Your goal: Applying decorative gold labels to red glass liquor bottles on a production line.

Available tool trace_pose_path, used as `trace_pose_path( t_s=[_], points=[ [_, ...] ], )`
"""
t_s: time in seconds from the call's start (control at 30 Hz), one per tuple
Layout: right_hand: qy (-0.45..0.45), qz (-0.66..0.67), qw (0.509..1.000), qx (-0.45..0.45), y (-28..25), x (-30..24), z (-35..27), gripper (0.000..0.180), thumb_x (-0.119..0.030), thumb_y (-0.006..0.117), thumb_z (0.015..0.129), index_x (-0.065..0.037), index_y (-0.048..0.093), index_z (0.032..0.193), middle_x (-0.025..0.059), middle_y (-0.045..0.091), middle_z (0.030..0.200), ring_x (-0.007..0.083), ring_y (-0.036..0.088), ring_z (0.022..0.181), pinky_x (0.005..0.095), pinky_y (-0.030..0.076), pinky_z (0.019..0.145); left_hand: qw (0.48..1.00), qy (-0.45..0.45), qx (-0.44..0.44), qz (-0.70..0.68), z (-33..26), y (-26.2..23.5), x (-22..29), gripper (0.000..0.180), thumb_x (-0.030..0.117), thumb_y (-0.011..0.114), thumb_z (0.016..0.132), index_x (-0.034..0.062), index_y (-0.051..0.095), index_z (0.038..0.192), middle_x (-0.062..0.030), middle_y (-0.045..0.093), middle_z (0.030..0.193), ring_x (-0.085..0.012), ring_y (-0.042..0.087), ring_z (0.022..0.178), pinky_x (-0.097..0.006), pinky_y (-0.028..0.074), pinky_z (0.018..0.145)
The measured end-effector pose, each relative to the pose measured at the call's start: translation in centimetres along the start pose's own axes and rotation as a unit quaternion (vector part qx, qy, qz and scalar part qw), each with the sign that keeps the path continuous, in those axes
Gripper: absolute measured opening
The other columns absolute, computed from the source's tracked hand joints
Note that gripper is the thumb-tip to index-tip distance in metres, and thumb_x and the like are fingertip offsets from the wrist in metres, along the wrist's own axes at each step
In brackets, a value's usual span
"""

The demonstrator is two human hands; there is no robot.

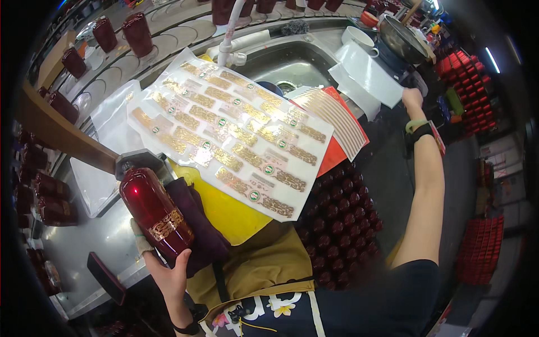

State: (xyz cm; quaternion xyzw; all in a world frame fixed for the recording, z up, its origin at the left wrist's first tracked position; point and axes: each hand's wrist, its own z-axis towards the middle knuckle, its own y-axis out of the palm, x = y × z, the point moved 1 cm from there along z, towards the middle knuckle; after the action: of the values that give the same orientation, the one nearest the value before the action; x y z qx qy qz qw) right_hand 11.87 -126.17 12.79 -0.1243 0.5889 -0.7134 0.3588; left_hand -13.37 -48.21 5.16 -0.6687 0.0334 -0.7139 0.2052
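Left hand (pixel 168 275): wrapped around the lower body of a dark red glossy bottle (pixel 150 210), fingers closed on it from below, a bandage on one finger.
Bottle: held tilted over the person's lap at the near edge of the counter (pixel 84 241), neck pointing up-left; a gold patterned band (pixel 166 224) circles its middle.
Handling: it looks like glazed ceramic or glass, so I judge it heavy, rigid, slick and breakable; the broad body below the band is the safest hold.
Cloth: a dark purple cloth (pixel 202 224) lies against the bottle.
Right hand (pixel 412 98): stretched far out to the right by white sheets; whether it grips anything cannot be told.
Sticker sheet (pixel 230 129): clear, with rows of gold labels, lying over a yellow pad (pixel 227 213).
Beyond: sink (pixel 292 62), more red bottles (pixel 137 33).
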Motion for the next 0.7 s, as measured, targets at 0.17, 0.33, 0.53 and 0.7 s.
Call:
trace_pose_path(
  t_s=[0.17, 0.33, 0.53, 0.7],
  points=[
    [-0.126, 0.024, 0.990, 0.055, 2.5, -3.5, -7.0, 0.043, -0.025, 0.071, 0.090, -0.004, 0.067, 0.128, 0.0241, 0.071, 0.120, 0.0397, 0.069, 0.114, 0.0479, 0.054, 0.095, 0.998, 0.039, -0.012, 0.057, -0.1, -0.3, -0.1, 0.106, 0.013, 0.084, 0.081, 0.0009, 0.020, 0.165, -0.0156, 0.029, 0.167, -0.0288, 0.037, 0.149, -0.040, 0.035, 0.121],
    [-0.402, 0.156, 0.881, -0.197, 7.5, -13.1, -13.0, 0.027, -0.027, 0.071, 0.092, -0.007, 0.080, 0.108, 0.0203, 0.074, 0.106, 0.0337, 0.069, 0.105, 0.0396, 0.053, 0.093, 0.998, 0.025, -0.007, 0.065, -0.1, -0.3, 0.1, 0.106, 0.012, 0.083, 0.080, 0.0008, 0.020, 0.165, -0.0160, 0.029, 0.167, -0.0290, 0.037, 0.149, -0.041, 0.033, 0.121],
    [-0.349, 0.096, 0.877, -0.317, 10.2, -16.5, -13.0, 0.029, -0.027, 0.072, 0.090, -0.007, 0.080, 0.110, 0.0171, 0.077, 0.095, 0.0275, 0.073, 0.086, 0.0364, 0.057, 0.081, 1.000, -0.011, 0.002, 0.011, 0.1, -0.3, 0.4, 0.115, 0.010, 0.090, 0.071, -0.0028, 0.022, 0.163, -0.0205, 0.028, 0.169, -0.0306, 0.032, 0.154, -0.040, 0.025, 0.126],
    [-0.281, 0.144, 0.883, -0.347, 11.1, -16.0, -12.8, 0.028, -0.027, 0.073, 0.091, -0.008, 0.080, 0.110, 0.0127, 0.078, 0.092, 0.0215, 0.072, 0.085, 0.0338, 0.056, 0.079, 0.999, 0.006, 0.005, 0.033, 0.3, -0.1, 0.9, 0.115, 0.011, 0.091, 0.070, -0.0033, 0.024, 0.163, -0.0209, 0.032, 0.166, -0.0308, 0.035, 0.152, -0.041, 0.026, 0.125]
  ],
)
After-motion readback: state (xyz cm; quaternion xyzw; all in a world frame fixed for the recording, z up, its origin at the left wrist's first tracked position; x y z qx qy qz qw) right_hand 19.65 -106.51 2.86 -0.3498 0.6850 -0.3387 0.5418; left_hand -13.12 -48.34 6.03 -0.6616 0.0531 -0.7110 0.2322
